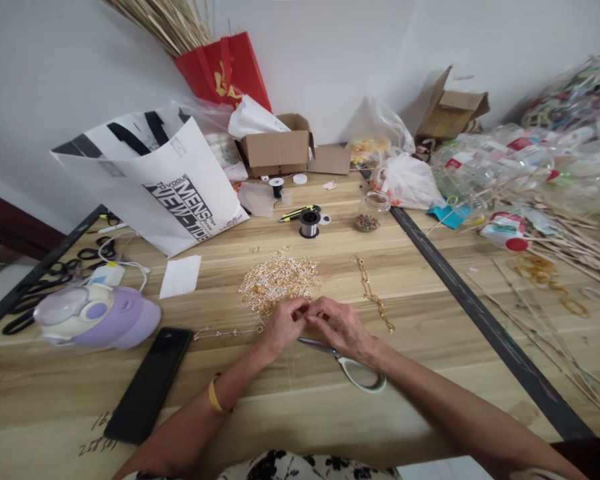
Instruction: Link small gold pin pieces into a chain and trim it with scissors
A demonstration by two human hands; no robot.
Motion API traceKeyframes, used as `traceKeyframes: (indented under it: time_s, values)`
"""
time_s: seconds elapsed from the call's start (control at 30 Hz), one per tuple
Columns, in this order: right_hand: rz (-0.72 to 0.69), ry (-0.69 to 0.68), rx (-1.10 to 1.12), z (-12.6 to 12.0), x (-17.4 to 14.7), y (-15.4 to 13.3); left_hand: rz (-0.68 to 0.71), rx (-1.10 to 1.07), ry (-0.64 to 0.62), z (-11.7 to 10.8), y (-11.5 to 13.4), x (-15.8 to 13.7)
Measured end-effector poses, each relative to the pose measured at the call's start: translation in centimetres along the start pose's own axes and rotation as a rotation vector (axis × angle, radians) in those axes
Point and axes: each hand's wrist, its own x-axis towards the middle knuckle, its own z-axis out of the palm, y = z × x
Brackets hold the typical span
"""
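My left hand (283, 327) and my right hand (341, 328) meet fingertip to fingertip at the front edge of a heap of small gold and silver beads or links (279, 277). Both are closed in a pinch, and whatever lies between the fingers is too small to make out. A faint, thin line seems to hang below them. Scissors with white handles (364, 380) lie partly under my right hand. Left of my left hand, a fine beaded chain (227, 333) stretches across the table. A gold chain (367, 290) lies to the right.
Behind the heap stand a wire spool (309, 225), a yellow cutter (293, 214) and a jar of beads (367, 223). A black phone (150, 383) and a purple device (107, 317) sit left, by a white bag (165, 187). Plastic bottles (505, 160) and sticks crowd the right.
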Motion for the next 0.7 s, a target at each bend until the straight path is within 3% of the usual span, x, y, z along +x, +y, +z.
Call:
traceKeyframes:
  time_s: [0.1,0.2,0.27,0.53,0.7]
  values:
    - [0.043,-0.03,0.049,-0.8,0.3,-0.5,0.163,0.123,-0.027,0.1,0.8,0.0]
    - [0.2,-0.079,0.142,-2.1,0.7,-0.6,0.266,0.238,-0.058,0.1,1.4,0.1]
    - [0.299,-0.184,0.222,-3.1,1.0,-0.3,0.295,0.325,-0.073,0.1,1.7,0.1]
    - [0.407,-0.468,0.378,-4.4,0.9,2.2,0.298,0.561,-0.237,-1.2,3.0,0.4]
    - [0.459,-0.583,0.373,-4.3,0.8,2.3,0.249,0.694,-0.183,-4.1,2.7,5.7]
